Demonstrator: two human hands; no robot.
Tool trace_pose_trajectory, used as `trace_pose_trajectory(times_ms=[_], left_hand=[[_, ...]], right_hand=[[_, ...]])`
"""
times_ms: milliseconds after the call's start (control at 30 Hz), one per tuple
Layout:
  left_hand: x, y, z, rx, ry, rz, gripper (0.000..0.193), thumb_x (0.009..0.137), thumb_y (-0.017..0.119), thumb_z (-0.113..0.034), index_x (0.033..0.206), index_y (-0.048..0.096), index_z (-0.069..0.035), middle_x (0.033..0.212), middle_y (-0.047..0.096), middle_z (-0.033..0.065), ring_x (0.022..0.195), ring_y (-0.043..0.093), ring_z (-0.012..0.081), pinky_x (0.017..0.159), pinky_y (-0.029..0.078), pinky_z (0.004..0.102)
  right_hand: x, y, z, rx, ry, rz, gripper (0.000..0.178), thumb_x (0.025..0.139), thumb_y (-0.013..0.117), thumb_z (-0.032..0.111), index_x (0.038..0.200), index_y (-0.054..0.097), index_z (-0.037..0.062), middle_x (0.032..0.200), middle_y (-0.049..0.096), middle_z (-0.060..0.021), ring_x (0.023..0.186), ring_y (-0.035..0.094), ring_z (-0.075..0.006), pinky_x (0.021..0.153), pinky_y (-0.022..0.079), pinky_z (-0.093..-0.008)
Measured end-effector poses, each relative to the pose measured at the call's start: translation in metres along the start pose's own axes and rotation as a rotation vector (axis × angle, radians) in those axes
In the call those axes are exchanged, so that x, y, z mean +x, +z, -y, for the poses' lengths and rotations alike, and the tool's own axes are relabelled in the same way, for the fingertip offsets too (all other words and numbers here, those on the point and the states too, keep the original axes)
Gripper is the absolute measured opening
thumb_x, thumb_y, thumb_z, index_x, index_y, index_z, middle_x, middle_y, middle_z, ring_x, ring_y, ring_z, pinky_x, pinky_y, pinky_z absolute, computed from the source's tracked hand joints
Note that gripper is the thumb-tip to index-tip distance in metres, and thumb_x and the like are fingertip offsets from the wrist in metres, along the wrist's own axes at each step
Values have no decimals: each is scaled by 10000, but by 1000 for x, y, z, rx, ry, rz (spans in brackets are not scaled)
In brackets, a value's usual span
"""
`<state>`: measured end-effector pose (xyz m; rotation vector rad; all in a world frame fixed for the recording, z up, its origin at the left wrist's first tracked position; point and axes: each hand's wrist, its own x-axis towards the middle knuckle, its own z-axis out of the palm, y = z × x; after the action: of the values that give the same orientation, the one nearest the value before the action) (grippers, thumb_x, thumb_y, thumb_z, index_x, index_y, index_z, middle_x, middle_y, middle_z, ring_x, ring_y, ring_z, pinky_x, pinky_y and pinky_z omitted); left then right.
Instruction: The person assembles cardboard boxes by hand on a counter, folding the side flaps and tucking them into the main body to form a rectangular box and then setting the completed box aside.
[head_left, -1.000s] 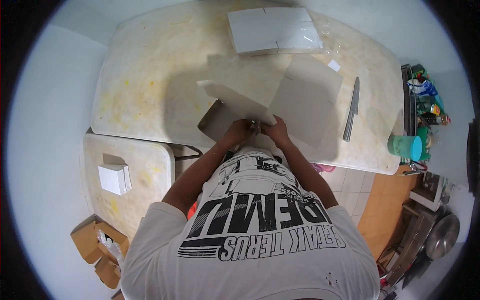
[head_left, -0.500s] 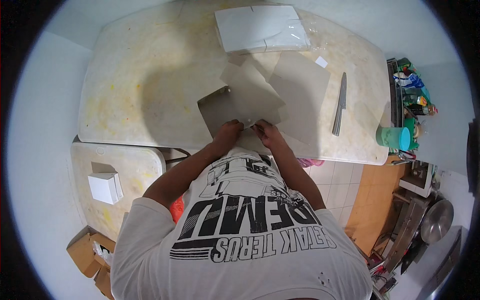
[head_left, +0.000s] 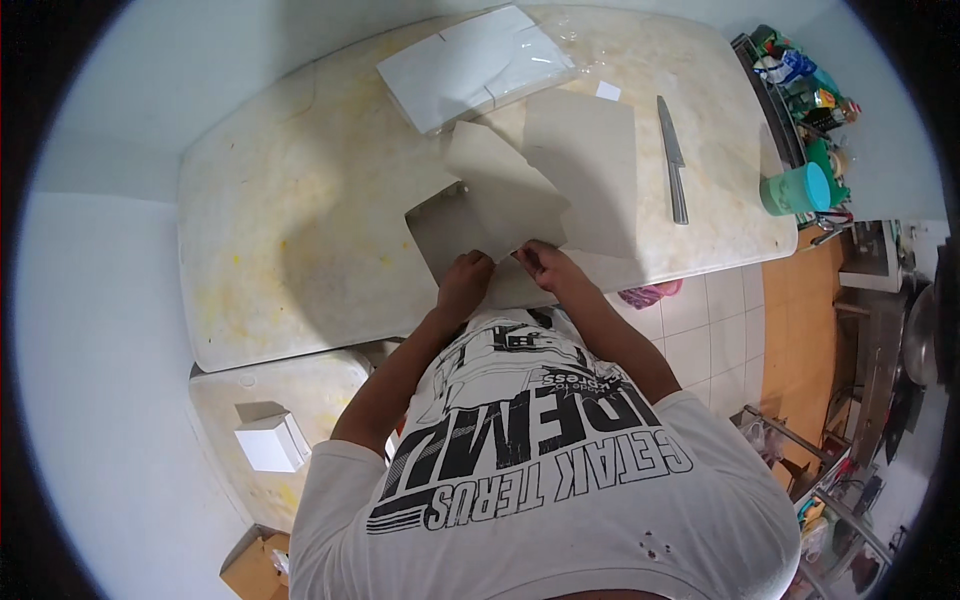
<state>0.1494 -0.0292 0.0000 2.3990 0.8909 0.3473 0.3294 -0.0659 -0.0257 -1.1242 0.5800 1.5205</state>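
Note:
A part-folded grey-brown cardboard box (head_left: 508,190) lies near the table's front edge, its left part standing up as a shaded wall and a broad panel lying toward the back. At its near left edge my left hand (head_left: 466,284) is closed, fingers pinching the cardboard. My right hand (head_left: 548,268) pinches the near right edge a short way off, thumb and finger together. The fingertips partly hide the corner folds between them. Right behind my right hand, a flat grey-brown cardboard sheet (head_left: 592,150) lies on the table.
A plastic-wrapped stack of white flat cardboard (head_left: 460,72) lies at the back. A knife (head_left: 673,165) and a small white paper square (head_left: 608,91) lie to the right, near a green cup with a blue lid (head_left: 795,190). A small white box (head_left: 272,444) sits on the lower left table.
The whole view has turned and shifted, so the table appears tilted. My right hand has moved slightly away from my left, and both stay at the box's near edge.

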Motion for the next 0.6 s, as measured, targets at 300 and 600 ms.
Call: trace_pose_trajectory(times_ms=[300,600], left_hand=[[10,-9,8,62,45,-1,193,774,528,-108,949,608,-94,896,589,79,819,588,272,695,493,391],[18,-12,29,112,310,24,186,778,541,-108,956,582,-71,896,573,70,773,593,253,643,495,382]], right_hand=[[-1,6,-3,15,-136,-20,99,771,586,2,851,551,-44,822,612,-156,643,615,-213,515,554,-229],[-5,11,-10,-34,-138,6,115,759,612,17,852,554,-19,788,612,-131,652,611,-219,561,549,-254]])
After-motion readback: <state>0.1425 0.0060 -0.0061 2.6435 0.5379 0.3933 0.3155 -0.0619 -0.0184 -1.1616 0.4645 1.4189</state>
